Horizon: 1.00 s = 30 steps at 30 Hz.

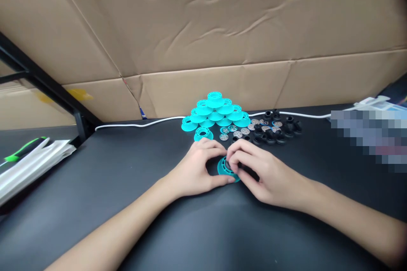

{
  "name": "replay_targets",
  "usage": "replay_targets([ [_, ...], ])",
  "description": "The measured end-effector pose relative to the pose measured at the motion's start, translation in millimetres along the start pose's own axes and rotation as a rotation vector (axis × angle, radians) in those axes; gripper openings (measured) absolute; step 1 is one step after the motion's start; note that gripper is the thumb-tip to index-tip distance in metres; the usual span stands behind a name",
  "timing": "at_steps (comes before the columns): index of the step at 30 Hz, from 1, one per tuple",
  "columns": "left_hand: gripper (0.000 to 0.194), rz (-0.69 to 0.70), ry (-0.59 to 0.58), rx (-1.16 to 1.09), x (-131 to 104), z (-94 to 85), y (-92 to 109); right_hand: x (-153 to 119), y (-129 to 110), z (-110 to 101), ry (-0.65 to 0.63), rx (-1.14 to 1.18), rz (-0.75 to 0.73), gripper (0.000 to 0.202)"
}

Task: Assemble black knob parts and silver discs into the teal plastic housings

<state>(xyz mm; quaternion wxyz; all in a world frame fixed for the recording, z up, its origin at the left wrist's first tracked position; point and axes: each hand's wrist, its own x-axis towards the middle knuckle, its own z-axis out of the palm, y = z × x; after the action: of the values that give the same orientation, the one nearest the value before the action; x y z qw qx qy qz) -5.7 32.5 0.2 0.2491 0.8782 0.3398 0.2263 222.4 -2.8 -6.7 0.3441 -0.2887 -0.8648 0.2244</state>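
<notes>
A turquoise ring-shaped part (225, 168) lies on the black table between both hands. My left hand (203, 166) curves round its left side, thumb at the near edge and fingers at the far edge. My right hand (259, 169) has its fingers pinched together over the centre of the ring; a small dark piece shows under the fingertips, mostly hidden. Just beyond my left hand sits another turquoise part (203, 133). Farther back, several more turquoise parts (215, 115) are stacked in a pyramid.
Silver discs (245, 131) and black knob-like parts (270, 135) lie behind my right hand. A white cable (136, 125) runs along the cardboard wall (203, 29). At the left are white sheets (34, 165) and a green-black tool (27, 148); a blurred patch covers the right.
</notes>
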Motion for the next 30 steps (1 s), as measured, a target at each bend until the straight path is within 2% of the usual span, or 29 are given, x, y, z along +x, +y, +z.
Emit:
replay_targets([
  [5, 0.034, 0.009, -0.015, -0.036, 0, -3.3, -3, 3, 4, -3, 0.051, 0.159, 0.163, 0.011],
  [8, 0.038, -0.003, -0.014, -0.048, 0, -4.5, -5, 5, 11, -3, 0.076, 0.340, 0.270, 0.020],
  [10, 0.039, -0.013, -0.014, -0.050, 1, -4.9, -5, 6, 15, -5, 0.071, 0.419, 0.317, 0.019],
  [17, 0.046, -0.034, -0.022, -0.051, -1, -4.5, -6, 6, 20, -5, 0.067, 0.521, 0.312, 0.021],
  [19, 0.048, -0.030, -0.019, -0.049, -1, -3.9, -7, 4, 19, -1, 0.120, 0.457, 0.288, 0.020],
  [23, 0.050, -0.017, -0.016, -0.039, -2, -1.9, -8, 3, 15, 4, 0.234, 0.127, 0.250, 0.014],
  [27, 0.054, -0.016, -0.023, -0.054, -2, 0.0, -8, 4, 7, 1, 0.197, 0.069, 0.176, 0.017],
  [30, 0.045, -0.019, -0.024, -0.069, -2, 1.6, -7, 4, 3, 0, 0.136, 0.082, 0.078, 0.026],
])
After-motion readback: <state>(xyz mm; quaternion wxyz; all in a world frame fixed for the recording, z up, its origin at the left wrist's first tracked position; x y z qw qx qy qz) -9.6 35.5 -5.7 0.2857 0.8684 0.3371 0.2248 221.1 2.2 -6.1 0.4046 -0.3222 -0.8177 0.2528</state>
